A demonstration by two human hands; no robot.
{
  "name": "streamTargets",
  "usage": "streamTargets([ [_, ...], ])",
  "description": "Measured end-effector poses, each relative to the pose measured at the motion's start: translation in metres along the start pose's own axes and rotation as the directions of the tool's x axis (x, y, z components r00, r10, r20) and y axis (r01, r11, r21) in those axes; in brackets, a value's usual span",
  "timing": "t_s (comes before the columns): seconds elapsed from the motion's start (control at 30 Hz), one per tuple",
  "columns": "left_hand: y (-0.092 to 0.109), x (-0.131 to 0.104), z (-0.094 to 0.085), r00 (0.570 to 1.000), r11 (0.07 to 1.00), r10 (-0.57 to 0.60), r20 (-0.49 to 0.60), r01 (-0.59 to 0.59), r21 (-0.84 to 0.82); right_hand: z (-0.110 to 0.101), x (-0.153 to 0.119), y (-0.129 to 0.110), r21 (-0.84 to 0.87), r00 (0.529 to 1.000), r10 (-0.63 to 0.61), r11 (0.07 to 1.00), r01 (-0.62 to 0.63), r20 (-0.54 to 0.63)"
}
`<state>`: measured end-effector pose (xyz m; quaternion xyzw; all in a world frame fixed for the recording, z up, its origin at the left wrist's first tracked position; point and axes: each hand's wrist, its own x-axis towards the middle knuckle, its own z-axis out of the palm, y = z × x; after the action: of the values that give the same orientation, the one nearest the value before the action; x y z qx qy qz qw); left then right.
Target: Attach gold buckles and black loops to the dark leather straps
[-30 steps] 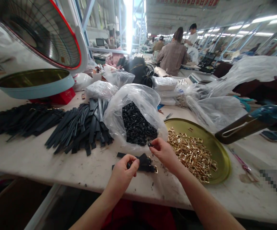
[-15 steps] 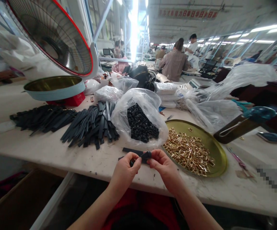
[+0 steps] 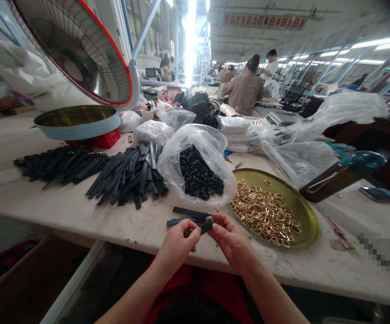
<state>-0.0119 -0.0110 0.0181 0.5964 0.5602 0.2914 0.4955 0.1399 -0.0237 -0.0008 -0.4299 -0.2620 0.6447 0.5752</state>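
Note:
My left hand is closed on a short dark strip near the table's front edge. The fingertips of my right hand pinch the strip's other end. Just behind my hands, loose dark strips lie on the table. An open clear plastic bag full of small black loops stands beyond them. To the right, a round gold tray holds a heap of small gold metal pieces. Bundles of dark strips are spread out at the left.
A fan and a blue round pan on a red base stand at the left. Scissors, a phone and a dark holder are at the right. A person sits farther back.
The strip between my hands has turned, and its flat face now shows. My right hand has shifted slightly, its fingers straighter. More of the loose strips behind my hands shows.

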Motion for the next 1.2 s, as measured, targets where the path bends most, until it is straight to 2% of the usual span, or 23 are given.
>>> streamTargets([
  [0.17,-0.005,0.003,0.005,0.995,0.988,-0.075,0.065,0.083,-0.131,-0.003,-0.002,0.007,-0.205,0.989,-0.147,0.967,0.150,0.029],
  [0.27,-0.005,0.000,0.006,0.998,0.995,-0.036,0.055,0.041,-0.093,-0.006,-0.003,0.009,-0.239,0.990,-0.133,0.961,0.138,0.038],
  [0.4,-0.007,-0.002,0.007,0.997,0.996,0.070,0.036,-0.072,0.061,-0.011,-0.004,0.012,-0.192,0.999,-0.024,0.981,0.029,0.029],
  [0.5,-0.008,0.000,0.010,0.996,0.995,0.070,0.046,-0.073,0.069,-0.015,-0.004,0.015,-0.127,0.999,0.018,0.992,-0.022,-0.033],
  [0.6,-0.008,0.000,0.015,0.996,0.994,0.079,0.031,-0.081,0.072,-0.017,-0.003,0.020,-0.152,0.996,-0.001,0.988,-0.014,-0.094],
  [0.73,-0.003,-0.005,0.017,0.993,0.989,0.107,0.059,-0.112,0.097,-0.018,-0.007,0.026,-0.193,0.998,0.017,0.981,-0.028,-0.059],
  [0.9,0.002,-0.018,0.013,0.966,0.984,0.179,0.185,-0.178,-0.022,-0.013,-0.017,0.024,-0.173,1.000,0.016,0.985,-0.014,0.009],
  [0.97,0.003,-0.021,0.012,0.969,0.985,0.173,0.179,-0.168,-0.043,-0.009,-0.022,0.022,-0.186,0.998,0.018,0.983,-0.007,0.060],
  [1.03,0.004,-0.024,0.012,0.977,0.990,0.144,0.158,-0.140,-0.034,-0.005,-0.028,0.020,-0.160,0.998,0.004,0.987,0.005,0.058],
  [1.1,0.006,-0.027,0.011,0.984,0.994,0.107,0.141,-0.109,0.006,-0.004,-0.032,0.019,-0.075,1.000,0.014,0.997,-0.013,0.015],
  [1.2,0.008,-0.030,0.009,0.994,0.991,0.064,0.093,-0.074,0.110,-0.003,-0.037,0.018,0.070,0.994,0.108,0.992,-0.108,0.004],
])
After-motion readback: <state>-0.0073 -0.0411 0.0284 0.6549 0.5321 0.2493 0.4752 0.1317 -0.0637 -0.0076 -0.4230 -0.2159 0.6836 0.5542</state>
